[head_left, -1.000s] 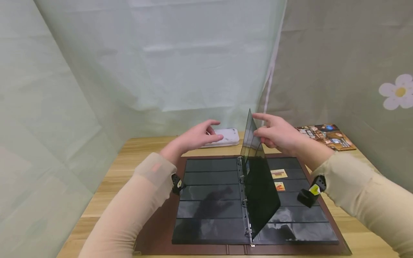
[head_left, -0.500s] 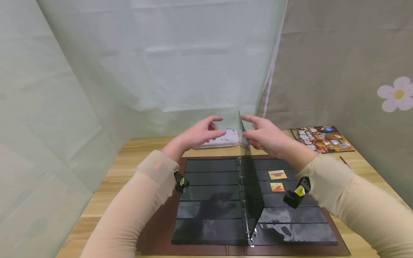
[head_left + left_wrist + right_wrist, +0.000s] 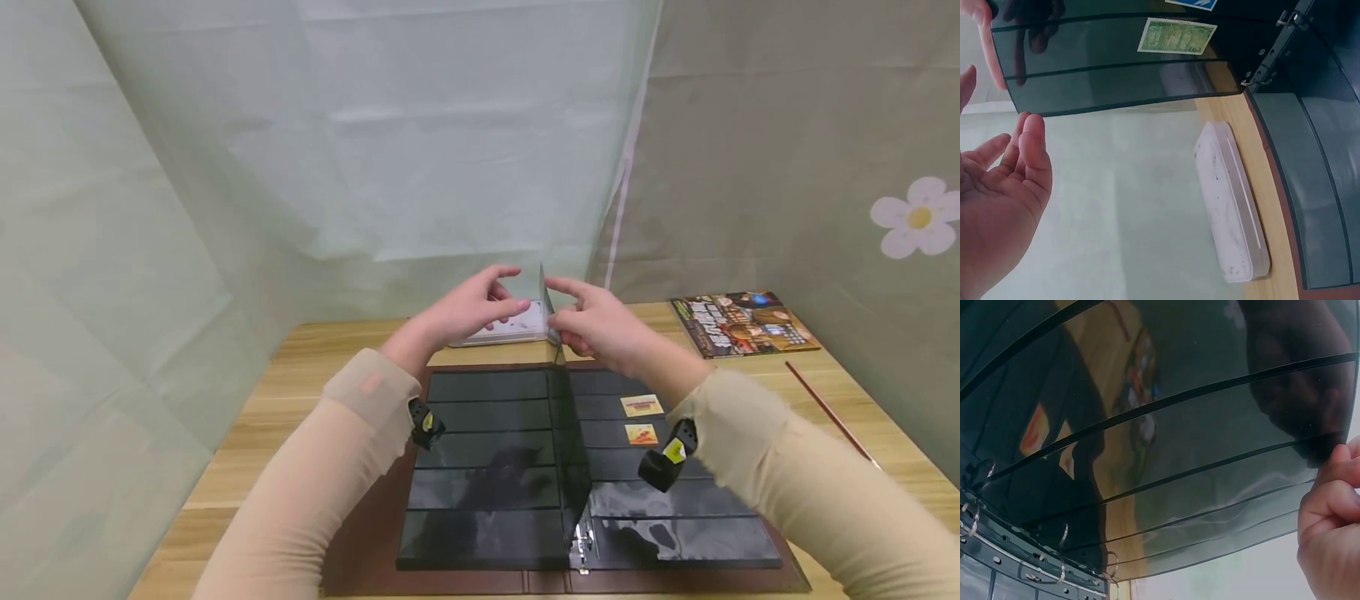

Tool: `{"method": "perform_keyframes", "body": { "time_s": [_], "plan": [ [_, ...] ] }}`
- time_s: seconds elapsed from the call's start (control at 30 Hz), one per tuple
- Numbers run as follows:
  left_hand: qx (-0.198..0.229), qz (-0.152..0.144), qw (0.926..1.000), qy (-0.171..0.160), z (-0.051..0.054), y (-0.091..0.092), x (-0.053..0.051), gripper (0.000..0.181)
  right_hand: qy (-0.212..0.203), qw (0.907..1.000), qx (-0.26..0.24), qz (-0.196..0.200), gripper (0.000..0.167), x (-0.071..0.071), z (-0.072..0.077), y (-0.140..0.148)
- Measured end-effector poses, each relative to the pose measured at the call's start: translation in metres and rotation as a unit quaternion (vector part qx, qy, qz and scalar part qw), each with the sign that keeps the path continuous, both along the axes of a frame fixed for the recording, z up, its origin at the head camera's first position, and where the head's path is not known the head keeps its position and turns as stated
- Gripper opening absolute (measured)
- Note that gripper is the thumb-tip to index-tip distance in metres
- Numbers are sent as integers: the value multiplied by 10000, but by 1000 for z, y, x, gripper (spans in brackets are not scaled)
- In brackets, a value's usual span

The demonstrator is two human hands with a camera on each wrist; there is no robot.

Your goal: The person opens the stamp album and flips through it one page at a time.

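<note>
A ring-bound stamp album (image 3: 480,483) with black pocketed pages lies spread on the table. My right hand (image 3: 600,329) pinches the outer edge of one page (image 3: 570,442), which stands nearly upright above the rings. In the left wrist view, that page bears a green stamp (image 3: 1177,36) and part of a blue stamp (image 3: 1192,3). Just left of the page, my left hand (image 3: 476,307) hovers with fingers loosely bent, holding nothing. Two small yellowish stamps, an upper one (image 3: 642,406) and a lower one (image 3: 641,434), sit in the right-hand page's pockets.
A pale marbled case (image 3: 498,327) lies behind the album. At the back right is a colourful booklet (image 3: 742,323), with a thin dark red stick (image 3: 828,410) nearer on the right. Cloth walls (image 3: 480,125) enclose the table's back and sides.
My right hand has swung the page leftwards, from leaning over the right side to nearly upright. My left hand has shifted slightly right. More of the stick at the right has come into view.
</note>
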State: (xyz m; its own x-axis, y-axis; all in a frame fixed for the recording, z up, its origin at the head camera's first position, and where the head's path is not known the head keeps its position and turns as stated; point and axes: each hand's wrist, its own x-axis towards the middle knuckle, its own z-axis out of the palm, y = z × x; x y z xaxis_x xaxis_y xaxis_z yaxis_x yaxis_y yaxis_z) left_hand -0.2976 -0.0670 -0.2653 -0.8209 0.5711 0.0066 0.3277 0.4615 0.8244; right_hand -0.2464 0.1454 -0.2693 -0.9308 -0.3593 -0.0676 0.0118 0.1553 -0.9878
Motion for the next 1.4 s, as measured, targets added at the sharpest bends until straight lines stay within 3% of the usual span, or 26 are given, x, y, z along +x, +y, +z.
{"method": "perform_keyframes", "body": {
  "time_s": [0.63, 0.83, 1.4],
  "plan": [
    [262, -79, 9992, -288, -7, 6, 1, 69, -331, 9972, -577, 347, 72, -1, -13, -19],
    [367, -72, 9983, -445, -8, 5, 2, 71, -260, 9971, -586, 398, 69, 0, -15, -20],
    [381, -190, 9978, -501, -5, -2, 2, 65, -196, 9978, -458, 444, 67, -3, -16, -16]
  ]
}}
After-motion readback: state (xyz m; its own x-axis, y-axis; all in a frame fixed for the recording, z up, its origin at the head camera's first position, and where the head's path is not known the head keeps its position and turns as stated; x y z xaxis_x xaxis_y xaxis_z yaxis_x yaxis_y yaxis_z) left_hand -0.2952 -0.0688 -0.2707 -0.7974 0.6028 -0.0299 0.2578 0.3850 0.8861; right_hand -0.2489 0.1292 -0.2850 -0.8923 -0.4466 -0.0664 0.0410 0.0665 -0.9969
